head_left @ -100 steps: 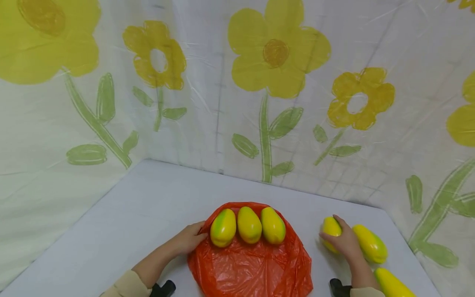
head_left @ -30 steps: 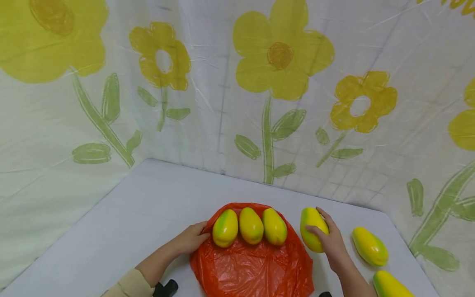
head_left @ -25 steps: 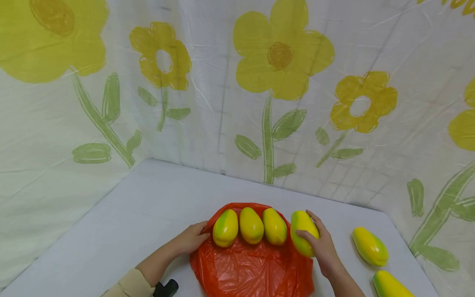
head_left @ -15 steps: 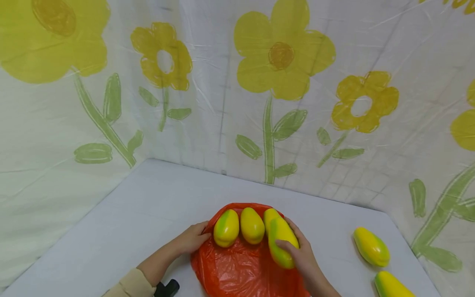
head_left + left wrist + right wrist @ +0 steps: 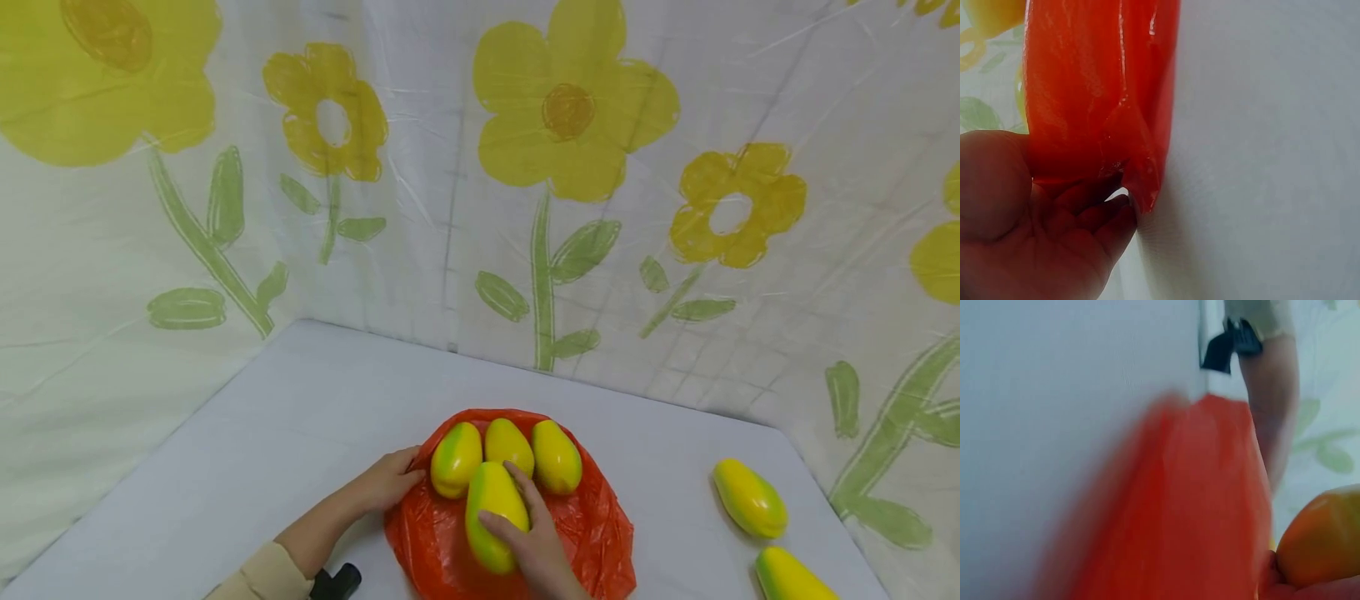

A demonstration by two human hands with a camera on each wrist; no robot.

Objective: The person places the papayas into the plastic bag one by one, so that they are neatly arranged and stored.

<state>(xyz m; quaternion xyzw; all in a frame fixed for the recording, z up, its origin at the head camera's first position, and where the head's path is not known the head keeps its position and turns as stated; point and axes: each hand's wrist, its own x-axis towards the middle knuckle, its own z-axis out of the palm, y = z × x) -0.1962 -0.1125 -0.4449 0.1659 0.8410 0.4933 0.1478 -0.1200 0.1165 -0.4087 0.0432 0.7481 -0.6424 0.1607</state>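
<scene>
My right hand (image 5: 542, 554) grips a yellow-green papaya (image 5: 493, 517) above the middle of a red plastic bag (image 5: 592, 517). In the right wrist view that papaya (image 5: 1322, 537) shows at the lower right, with only a bit of the hand below it. Along the bag's far side lie three papayas in a row: left (image 5: 456, 462), middle (image 5: 508, 442) and right (image 5: 556, 457); the held one partly covers the middle one. My left hand (image 5: 390, 481) holds the bag's left edge. The left wrist view shows its thumb (image 5: 991, 181) against the red plastic and its fingers beneath.
Two more papayas lie on the white table (image 5: 322, 400) at the right, one farther back (image 5: 750, 498) and one cut off by the lower frame edge (image 5: 791, 575). A flower-printed curtain (image 5: 420, 292) stands behind the table. A black device (image 5: 336, 582) sits at the left wrist.
My right hand has picked up a papaya from the right of the table and carried it left, over the bag. My left hand has stayed on the bag's edge.
</scene>
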